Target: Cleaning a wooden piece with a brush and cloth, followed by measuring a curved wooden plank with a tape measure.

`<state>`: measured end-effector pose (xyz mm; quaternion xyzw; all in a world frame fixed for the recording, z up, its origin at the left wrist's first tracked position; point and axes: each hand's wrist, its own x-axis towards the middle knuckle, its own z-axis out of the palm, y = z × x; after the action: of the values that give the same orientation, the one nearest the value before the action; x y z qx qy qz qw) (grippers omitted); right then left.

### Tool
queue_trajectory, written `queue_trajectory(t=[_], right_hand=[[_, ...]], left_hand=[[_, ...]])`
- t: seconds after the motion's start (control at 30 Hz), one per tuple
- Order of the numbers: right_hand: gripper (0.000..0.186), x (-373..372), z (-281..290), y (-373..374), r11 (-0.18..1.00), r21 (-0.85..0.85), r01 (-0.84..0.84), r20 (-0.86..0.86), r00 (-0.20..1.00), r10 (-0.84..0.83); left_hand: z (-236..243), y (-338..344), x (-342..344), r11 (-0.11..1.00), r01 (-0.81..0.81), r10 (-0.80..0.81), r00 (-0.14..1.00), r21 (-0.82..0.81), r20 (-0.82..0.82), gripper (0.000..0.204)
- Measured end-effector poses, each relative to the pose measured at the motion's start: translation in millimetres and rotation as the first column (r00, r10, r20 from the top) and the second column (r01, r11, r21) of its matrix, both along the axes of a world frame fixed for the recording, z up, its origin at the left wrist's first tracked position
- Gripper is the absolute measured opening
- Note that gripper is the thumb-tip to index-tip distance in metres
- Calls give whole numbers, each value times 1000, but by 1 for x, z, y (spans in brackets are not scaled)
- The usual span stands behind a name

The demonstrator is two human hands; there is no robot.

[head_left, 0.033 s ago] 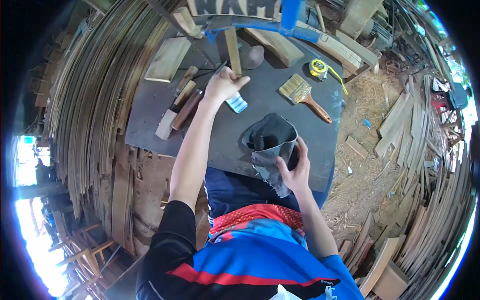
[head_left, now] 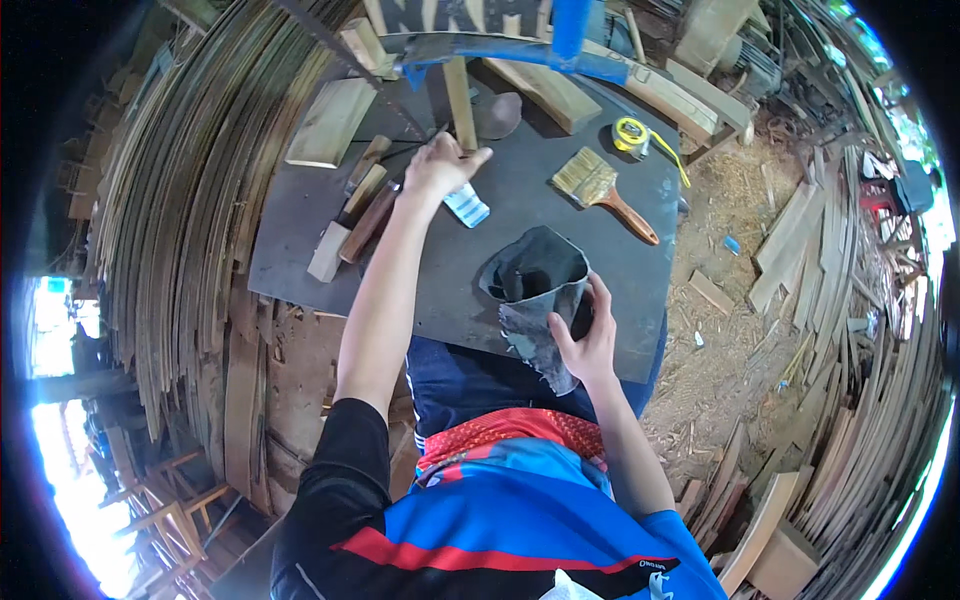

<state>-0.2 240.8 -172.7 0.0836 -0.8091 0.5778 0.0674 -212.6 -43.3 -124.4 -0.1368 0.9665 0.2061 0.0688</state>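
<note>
My right hand (head_left: 587, 340) grips a dark grey cloth (head_left: 540, 283) by its right side, thumb in front. The cloth is folded into a hollow, pouch-like shape, and its frayed lower end hangs over the table's near edge. Farther off, my left hand (head_left: 438, 172) is over the table, its fingers curled down and its thumb out to the right. What those fingers close on, if anything, is hidden. Beside it are a blue-and-white packet (head_left: 467, 205), an upright wooden stick (head_left: 459, 103) and several wooden-handled tools, one with a reddish-brown handle (head_left: 370, 223).
A paintbrush (head_left: 603, 192) and a yellow tape measure (head_left: 631, 137) lie on the dark tabletop (head_left: 440, 300) at right. Wood blocks (head_left: 333, 122) rest toward the back, below a blue metal frame (head_left: 500, 50). Stacked planks (head_left: 190, 200) stand left; scraps litter the floor at right.
The whole view has shifted slightly, with things on the table a little farther left. Both hands keep their places, the right still on the cloth.
</note>
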Motion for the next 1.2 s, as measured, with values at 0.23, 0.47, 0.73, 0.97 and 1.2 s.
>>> queue_trajectory(t=[0.23,0.47,0.73,0.97,1.2], right_hand=[[81,0,0,2,999,-44,0,-13,1000,0],[81,-1,8,2,986,165,-3,-115,993,22],[81,-2,5,1,991,136,-3,-112,994,18],[78,-2,-3,3,1000,20,-19,-83,996,21],[78,-2,4,1,991,132,-21,-64,997,29]], left_hand=[[-3,-4,-44,983,71,-50,990,-167,130,91],[49,53,-31,916,89,-35,989,-392,143,85],[39,45,-86,923,83,8,972,-375,236,67],[9,23,-80,952,51,-9,991,-302,137,75],[9,-19,-41,998,-53,56,996,36,-65,72]])
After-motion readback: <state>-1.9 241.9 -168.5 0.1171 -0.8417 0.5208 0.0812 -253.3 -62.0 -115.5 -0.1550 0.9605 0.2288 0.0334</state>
